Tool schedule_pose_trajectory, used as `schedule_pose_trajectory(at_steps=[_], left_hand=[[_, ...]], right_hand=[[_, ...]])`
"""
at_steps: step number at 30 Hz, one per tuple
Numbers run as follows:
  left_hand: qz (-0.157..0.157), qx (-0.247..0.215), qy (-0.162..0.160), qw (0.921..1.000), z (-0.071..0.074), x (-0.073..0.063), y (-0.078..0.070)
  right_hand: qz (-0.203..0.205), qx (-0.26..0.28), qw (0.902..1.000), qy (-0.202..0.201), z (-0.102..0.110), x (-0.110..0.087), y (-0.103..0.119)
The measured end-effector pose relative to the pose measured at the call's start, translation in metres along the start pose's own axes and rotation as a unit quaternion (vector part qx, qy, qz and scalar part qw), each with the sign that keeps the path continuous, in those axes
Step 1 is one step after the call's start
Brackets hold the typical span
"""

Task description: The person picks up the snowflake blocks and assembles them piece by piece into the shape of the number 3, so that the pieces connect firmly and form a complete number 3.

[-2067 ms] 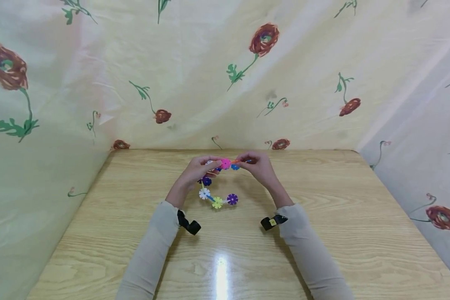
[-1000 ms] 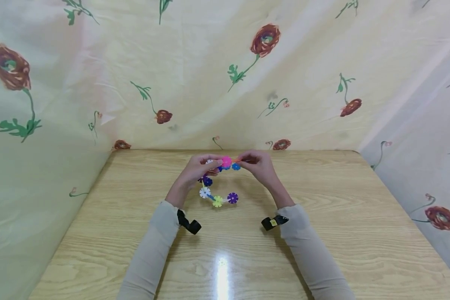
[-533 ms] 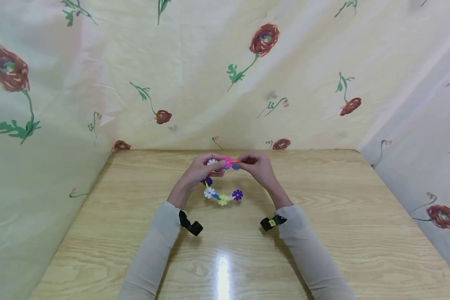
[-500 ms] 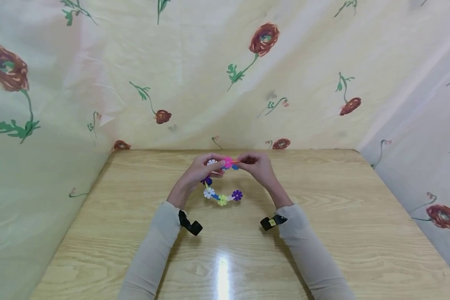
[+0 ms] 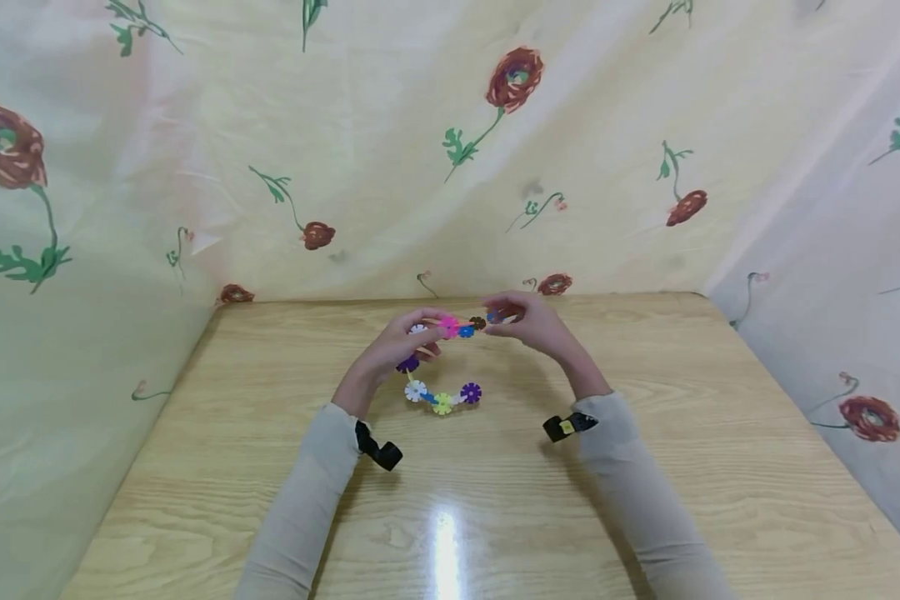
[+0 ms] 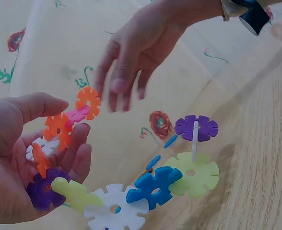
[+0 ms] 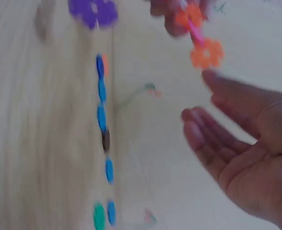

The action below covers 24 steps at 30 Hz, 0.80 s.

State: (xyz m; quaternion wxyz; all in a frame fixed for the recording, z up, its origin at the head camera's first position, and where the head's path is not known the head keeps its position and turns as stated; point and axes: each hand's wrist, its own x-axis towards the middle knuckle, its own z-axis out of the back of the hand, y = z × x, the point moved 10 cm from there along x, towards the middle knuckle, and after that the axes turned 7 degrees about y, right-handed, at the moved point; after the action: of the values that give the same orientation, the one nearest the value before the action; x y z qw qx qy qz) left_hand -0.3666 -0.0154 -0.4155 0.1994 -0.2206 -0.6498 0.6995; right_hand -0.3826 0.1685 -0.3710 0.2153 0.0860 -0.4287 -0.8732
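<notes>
My left hand (image 5: 393,346) holds a curved chain of interlocking plastic snowflake discs. Its upper end, beside the left thumb in the left wrist view, has an orange disc (image 6: 88,102), a pink disc (image 6: 76,115) and another orange disc (image 6: 58,130). From the palm the chain hangs through a dark purple disc (image 6: 46,188), a white disc (image 6: 116,211), a blue disc (image 6: 155,188) and a yellow-green disc (image 6: 193,173) to a purple disc (image 6: 205,128). Just off the upper orange disc, my right hand (image 7: 246,143) is empty, its fingers loosely extended.
Loose discs stretch in a row along the table's back edge: several blue ones (image 7: 101,91), a brown one (image 7: 106,141) and a green one (image 7: 99,215). A flowered cloth (image 5: 390,150) hangs behind the wooden table (image 5: 645,467).
My right hand has let go of the orange disc at the chain's upper end and moved right, its fingers spreading. The brown disc shows now. My left hand keeps holding the chain, nearly in place.
</notes>
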Motion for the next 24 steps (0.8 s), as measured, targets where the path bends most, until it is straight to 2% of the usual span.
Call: schedule_pose_trajectory(at_steps=[5, 9, 12, 18, 22, 24], left_hand=[[0.006, -0.010, 0.002, 0.9999, 0.002, 0.000, 0.002], [0.008, -0.012, 0.006, 0.9999, 0.001, 0.001, 0.003], [0.006, -0.005, 0.011, 0.9999, 0.000, 0.001, 0.002], [0.013, 0.003, 0.018, 0.9997, -0.002, 0.001, 0.006], [0.020, 0.006, 0.017, 0.9997, -0.001, 0.002, 0.010], [0.018, 0.007, 0.016, 0.9997, 0.000, 0.002, 0.009]], right_hand=[[-0.057, -0.088, 0.9944, 0.008, 0.024, 0.000, -0.037], [-0.134, -0.120, 0.9826, 0.047, 0.024, 0.001, -0.077], [-0.165, -0.149, 0.9733, 0.056, 0.019, 0.001, -0.096], [-0.167, -0.161, 0.9722, 0.027, 0.009, -0.001, -0.105], [-0.168, -0.135, 0.9764, 0.001, 0.009, -0.003, -0.103], [-0.165, -0.095, 0.9817, -0.015, 0.009, -0.003, -0.099]])
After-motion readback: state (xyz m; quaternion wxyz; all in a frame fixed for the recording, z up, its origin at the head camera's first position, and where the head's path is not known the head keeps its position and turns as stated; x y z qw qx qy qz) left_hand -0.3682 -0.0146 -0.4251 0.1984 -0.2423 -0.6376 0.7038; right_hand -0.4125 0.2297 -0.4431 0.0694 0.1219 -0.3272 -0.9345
